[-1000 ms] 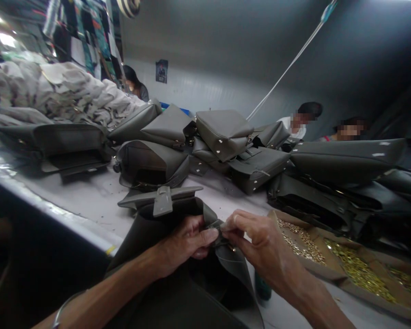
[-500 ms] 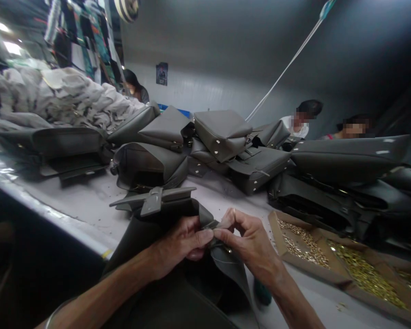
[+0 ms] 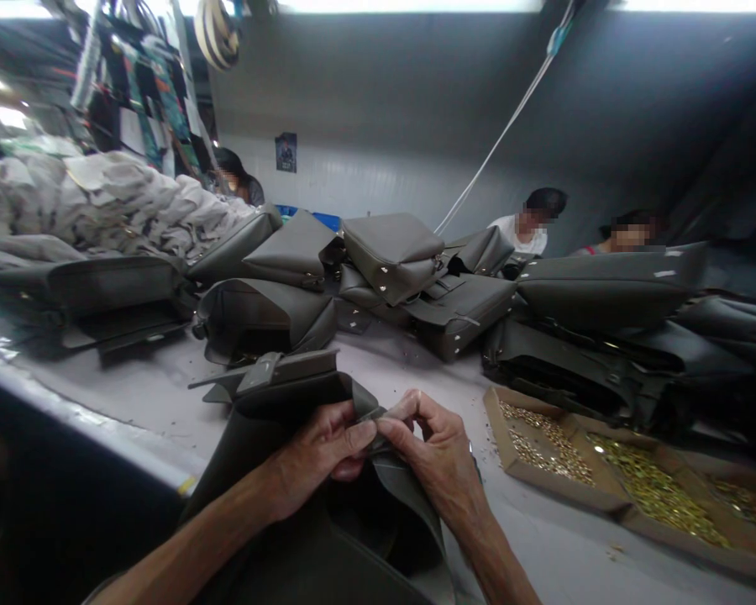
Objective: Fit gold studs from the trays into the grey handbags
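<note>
A dark grey-green bag (image 3: 277, 546) stands before me with its mouth open. My left hand (image 3: 333, 441) is closed on the upper edge of the bag, its thumb pressed near the side corner. From the other side my right hand (image 3: 432, 445) pinches the same spot, thumb and forefinger meeting the left thumb. A narrow strap-like piece runs between the fingertips. Any small part held there is hidden by the fingers. The bag's flap (image 3: 290, 370) with a short tab sticks up behind my left hand.
Several similar bags (image 3: 391, 231) lie piled across the white table (image 3: 151, 395). At the right, a cardboard tray (image 3: 510, 462) holds small gold-coloured metal pieces in compartments. Crumpled pale cloth (image 3: 132, 193) is heaped at the left. A few people (image 3: 535, 223) sit beyond the pile.
The whole view has shifted, so everything sits slightly further left in the picture. Both hands keep their pinch at the same spot on the bag; the right wrist has turned slightly.
</note>
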`<state>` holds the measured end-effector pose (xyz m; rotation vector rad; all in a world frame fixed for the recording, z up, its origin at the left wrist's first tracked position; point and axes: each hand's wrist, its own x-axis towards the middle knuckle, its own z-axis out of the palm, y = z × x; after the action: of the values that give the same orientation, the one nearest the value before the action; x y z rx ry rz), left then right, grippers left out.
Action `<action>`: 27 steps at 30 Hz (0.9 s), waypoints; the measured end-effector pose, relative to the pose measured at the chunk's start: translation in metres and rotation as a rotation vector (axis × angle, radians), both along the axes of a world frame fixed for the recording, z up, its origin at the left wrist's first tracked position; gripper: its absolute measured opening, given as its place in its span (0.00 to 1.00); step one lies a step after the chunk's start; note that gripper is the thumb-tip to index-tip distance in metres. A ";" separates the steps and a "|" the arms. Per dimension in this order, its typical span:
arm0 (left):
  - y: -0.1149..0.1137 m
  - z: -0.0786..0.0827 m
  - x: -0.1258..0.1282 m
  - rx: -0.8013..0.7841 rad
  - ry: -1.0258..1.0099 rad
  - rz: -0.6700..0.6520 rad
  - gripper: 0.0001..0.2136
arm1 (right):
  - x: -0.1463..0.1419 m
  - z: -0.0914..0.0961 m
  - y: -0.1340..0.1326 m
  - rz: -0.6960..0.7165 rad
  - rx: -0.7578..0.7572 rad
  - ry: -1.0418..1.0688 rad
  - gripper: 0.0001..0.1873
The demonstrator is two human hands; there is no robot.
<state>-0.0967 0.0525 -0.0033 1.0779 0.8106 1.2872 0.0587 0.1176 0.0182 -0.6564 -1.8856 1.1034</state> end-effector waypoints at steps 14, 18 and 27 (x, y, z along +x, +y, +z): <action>-0.001 0.004 0.002 0.030 0.032 -0.033 0.14 | 0.007 0.002 0.009 0.147 0.092 -0.017 0.08; -0.001 0.004 0.003 0.022 0.037 -0.004 0.15 | 0.005 0.001 0.007 0.131 0.017 -0.005 0.06; -0.002 0.002 0.002 0.008 0.056 0.011 0.15 | 0.000 0.001 0.002 0.034 -0.027 -0.008 0.10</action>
<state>-0.0950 0.0504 -0.0012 1.1211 0.8552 1.2753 0.0583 0.1191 0.0196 -0.6466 -1.8978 1.1509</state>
